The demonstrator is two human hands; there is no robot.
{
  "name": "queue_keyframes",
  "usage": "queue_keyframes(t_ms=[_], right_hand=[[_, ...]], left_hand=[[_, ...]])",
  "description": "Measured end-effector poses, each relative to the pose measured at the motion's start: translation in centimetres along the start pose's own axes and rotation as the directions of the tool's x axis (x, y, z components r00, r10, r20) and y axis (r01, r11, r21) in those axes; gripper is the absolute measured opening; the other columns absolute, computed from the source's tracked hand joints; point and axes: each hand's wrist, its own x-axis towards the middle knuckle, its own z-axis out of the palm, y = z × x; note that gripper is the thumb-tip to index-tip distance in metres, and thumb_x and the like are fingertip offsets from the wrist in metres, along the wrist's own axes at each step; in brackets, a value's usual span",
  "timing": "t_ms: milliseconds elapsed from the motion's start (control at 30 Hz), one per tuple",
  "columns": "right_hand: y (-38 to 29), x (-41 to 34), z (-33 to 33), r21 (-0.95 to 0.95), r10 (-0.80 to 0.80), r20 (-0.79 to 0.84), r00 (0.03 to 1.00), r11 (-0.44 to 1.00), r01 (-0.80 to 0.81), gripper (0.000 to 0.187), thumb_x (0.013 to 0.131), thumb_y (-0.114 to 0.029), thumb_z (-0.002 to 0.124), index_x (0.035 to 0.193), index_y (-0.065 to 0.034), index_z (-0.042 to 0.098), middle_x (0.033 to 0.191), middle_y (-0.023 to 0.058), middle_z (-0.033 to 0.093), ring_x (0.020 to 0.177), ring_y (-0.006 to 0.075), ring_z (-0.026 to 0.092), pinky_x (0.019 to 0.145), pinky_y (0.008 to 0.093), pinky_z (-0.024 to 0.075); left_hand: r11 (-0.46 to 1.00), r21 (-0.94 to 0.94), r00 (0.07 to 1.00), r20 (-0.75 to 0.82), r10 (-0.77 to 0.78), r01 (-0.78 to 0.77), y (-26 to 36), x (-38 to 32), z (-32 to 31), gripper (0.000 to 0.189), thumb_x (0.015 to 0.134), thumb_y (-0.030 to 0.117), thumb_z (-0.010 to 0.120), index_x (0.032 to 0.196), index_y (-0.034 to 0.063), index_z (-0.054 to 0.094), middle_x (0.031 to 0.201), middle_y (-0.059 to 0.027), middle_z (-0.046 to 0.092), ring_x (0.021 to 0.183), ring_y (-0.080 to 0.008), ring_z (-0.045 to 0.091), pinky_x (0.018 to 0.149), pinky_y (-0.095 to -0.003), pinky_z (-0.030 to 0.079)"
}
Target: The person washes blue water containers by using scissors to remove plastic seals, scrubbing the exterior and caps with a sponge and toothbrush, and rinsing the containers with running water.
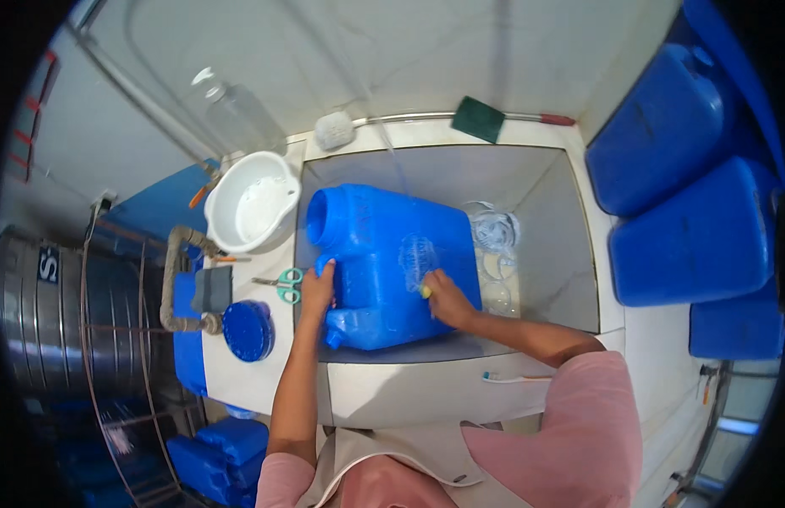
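Note:
A blue plastic jerrycan (392, 305) lies on its side in the tiled sink basin (551, 254), its uncapped round mouth towards the left. My left hand (317, 292) is closed around the jerrycan's moulded handle. With my right hand (451, 301) I hold a small yellow object (425, 291), perhaps a sponge, against the upper face; my fingers hide most of it. Whitish suds (418, 251) cover a patch just beyond those fingers. Over the basin's far side, a thin stream of water (392, 149) appears to come down.
Left of the basin are a white plastic bowl (230, 219), green-handled scissors (289, 286), a blue lid (248, 331) and a pipe (171, 279). A long-handled brush (335, 130) and green scouring pad (479, 119) lie along the back ledge. A toothbrush (516, 378) rests in front. More jerrycans (691, 235) stand right.

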Motion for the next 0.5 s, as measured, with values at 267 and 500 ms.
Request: queue_keyframes(t_ms=[267, 500], right_hand=[[-20.1, 19.7, -0.8, -0.104, -0.608, -0.208, 0.766, 0.793, 0.6, 0.026, 0.069, -0.003, 0.055, 0.095, 0.0009, 0.053, 0.098, 0.0182, 0.051, 0.094, 0.0356, 0.05, 0.084, 0.0413, 0.0425], [-23.1, 14.0, 1.3, 0.097, -0.561, 0.181, 0.808, 0.827, 0.553, 0.018, 0.079, -0.012, 0.056, 0.092, 0.0001, 0.055, 0.087, 0.0168, 0.055, 0.088, 0.0342, 0.054, 0.078, 0.0415, 0.0446]], left_hand=[[0.996, 0.019, 0.995, 0.027, 0.091, -0.092, 1.8, -0.1, 1.9, 0.054, 0.082, 0.042, 0.059, 0.091, -0.0108, 0.054, 0.055, -0.015, 0.055, 0.037, -0.0215, 0.053, 0.033, -0.033, 0.039], [0.665, 0.352, 0.618, -0.251, 0.745, -0.658, -3.6, 2.0, -0.7, 0.058, 0.083, 0.044, 0.056, 0.099, -0.0112, 0.054, 0.079, -0.0272, 0.062, 0.064, -0.032, 0.063, 0.058, -0.042, 0.05]])
